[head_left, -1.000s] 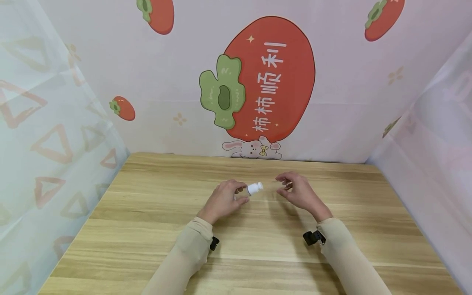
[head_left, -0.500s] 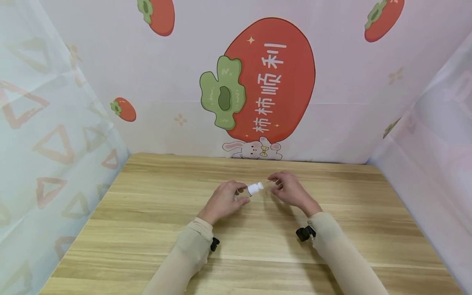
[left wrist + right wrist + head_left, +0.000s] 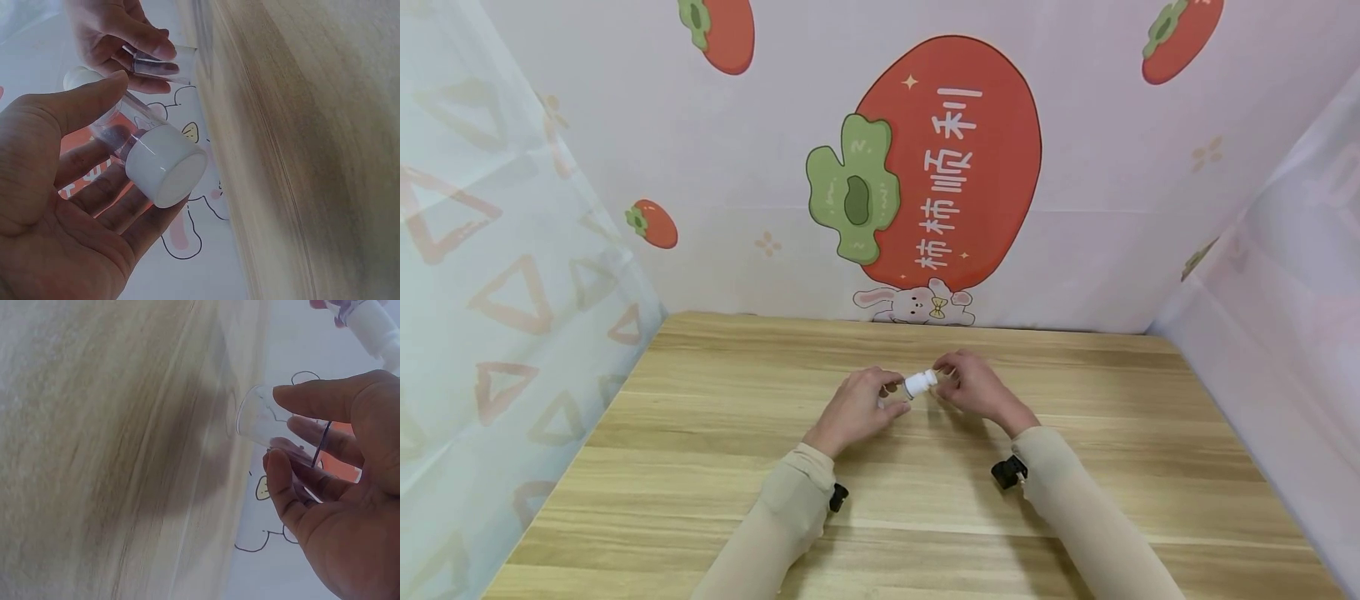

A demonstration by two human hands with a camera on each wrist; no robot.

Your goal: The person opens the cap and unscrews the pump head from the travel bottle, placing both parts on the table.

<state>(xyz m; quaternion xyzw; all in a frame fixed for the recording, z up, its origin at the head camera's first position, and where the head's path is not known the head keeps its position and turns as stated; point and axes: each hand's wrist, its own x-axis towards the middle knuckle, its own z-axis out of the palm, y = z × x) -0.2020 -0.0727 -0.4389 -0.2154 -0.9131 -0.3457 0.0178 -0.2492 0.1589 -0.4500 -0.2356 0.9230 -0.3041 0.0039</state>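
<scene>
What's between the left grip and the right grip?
Head view: the white top of the small bottle, held in the left grip and pointing toward the right grip. The right grip's clear cap shows in the right wrist view.

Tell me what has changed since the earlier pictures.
The right hand has moved leftward, carrying the clear cylindrical piece closer to the white-and-clear bottle. Nothing was visibly grasped or released. The left hand and its bottle stayed about where they were.
</scene>
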